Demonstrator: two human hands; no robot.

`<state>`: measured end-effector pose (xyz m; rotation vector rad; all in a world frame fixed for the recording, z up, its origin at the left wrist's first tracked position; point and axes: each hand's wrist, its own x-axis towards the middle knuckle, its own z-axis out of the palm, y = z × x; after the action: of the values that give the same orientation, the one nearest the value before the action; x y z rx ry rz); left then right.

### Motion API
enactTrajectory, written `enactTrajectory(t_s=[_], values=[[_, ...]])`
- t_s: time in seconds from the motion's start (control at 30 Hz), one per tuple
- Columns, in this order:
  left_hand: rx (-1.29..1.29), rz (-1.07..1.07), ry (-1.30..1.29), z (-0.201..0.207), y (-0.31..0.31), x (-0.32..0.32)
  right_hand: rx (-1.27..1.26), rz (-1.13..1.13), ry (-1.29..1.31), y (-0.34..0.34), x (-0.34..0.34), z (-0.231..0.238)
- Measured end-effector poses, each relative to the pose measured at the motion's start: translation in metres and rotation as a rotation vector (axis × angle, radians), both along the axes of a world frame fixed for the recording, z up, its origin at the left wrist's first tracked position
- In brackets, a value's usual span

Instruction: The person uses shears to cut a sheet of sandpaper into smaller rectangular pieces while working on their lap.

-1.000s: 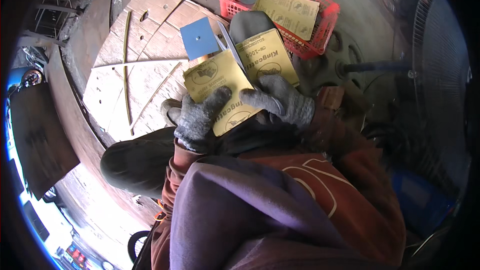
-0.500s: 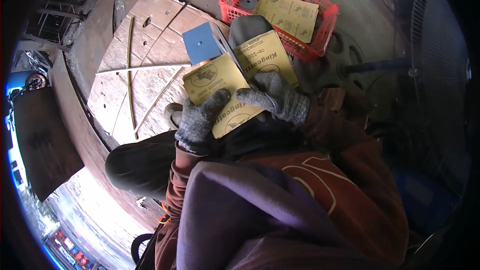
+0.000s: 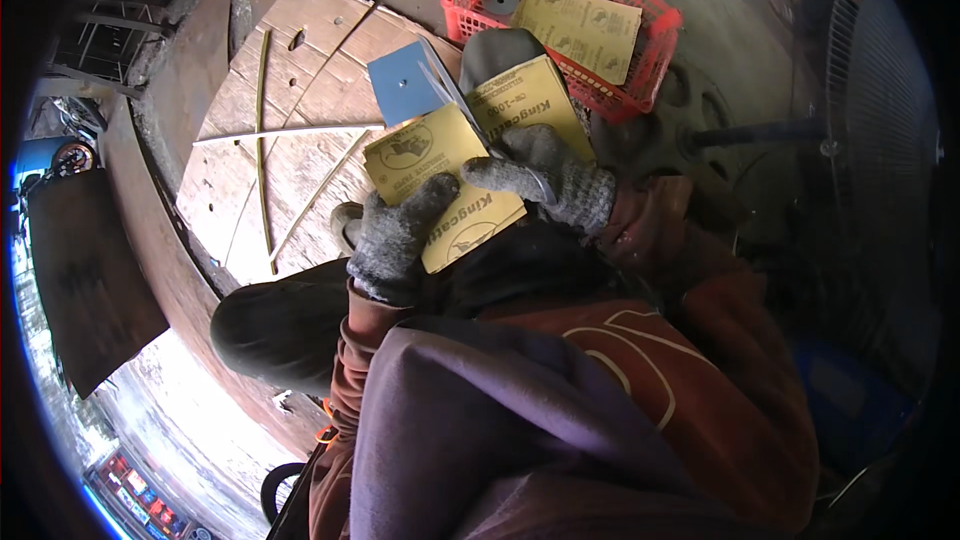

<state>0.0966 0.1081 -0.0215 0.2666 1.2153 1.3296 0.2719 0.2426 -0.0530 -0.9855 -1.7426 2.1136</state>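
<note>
My left hand (image 3: 398, 232), in a grey knit glove, pinches a yellow-backed sandpaper sheet (image 3: 408, 155) with its thumb on top. My right hand (image 3: 555, 178), gloved alike, is closed round what look like metal scissors (image 3: 449, 80). Their long blades point away from me between this sheet and a second yellow piece of sandpaper (image 3: 540, 105). That piece lies beyond my right hand, over my leg; whether the two are joined is hidden. A blue square plate (image 3: 404, 83) with a small pale spot at its middle sits just left of the blade tips.
A red plastic basket (image 3: 655, 80) ahead holds more sandpaper (image 3: 580, 25) and a grey disc (image 3: 500, 2). Worn wooden board (image 3: 225, 175) with thin strips lies to the left. A standing fan (image 3: 880, 90) is at right.
My right hand has shifted slightly up and left with the scissors. The left hand and its sandpaper have barely moved.
</note>
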Motion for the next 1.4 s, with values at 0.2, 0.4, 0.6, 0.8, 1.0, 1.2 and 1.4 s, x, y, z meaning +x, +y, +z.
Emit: enactTrajectory(t_s=[0.2, 0.4, 0.6, 0.8, 1.0, 1.2, 1.4], values=[[-0.007, -0.027, 0.031, -0.008, 0.002, -0.005, 0.103, -0.059, 0.035, -0.004, 0.004, -0.015], [0.208, 0.218, -0.57, -0.038, -0.006, -0.01, -0.143, 0.096, 0.089, 0.006, 0.022, 0.022], [0.271, 0.035, -0.214, -0.021, 0.02, 0.028, -0.528, -0.345, 0.393, -0.007, 0.021, 0.038], [0.094, -0.043, -0.149, -0.018, 0.038, 0.046, -0.731, -0.183, 0.788, -0.001, 0.066, -0.037], [0.079, 0.121, -0.236, -0.015, 0.045, 0.05, -0.35, -0.127, 0.788, 0.055, 0.069, -0.021], [0.075, 0.372, -0.337, -0.035, 0.035, 0.009, 0.481, -0.217, -0.365, 0.225, 0.103, -0.065], [-0.037, 0.731, 0.084, -0.007, 0.02, -0.045, 0.86, 0.181, -1.229, 0.327, 0.122, -0.2]])
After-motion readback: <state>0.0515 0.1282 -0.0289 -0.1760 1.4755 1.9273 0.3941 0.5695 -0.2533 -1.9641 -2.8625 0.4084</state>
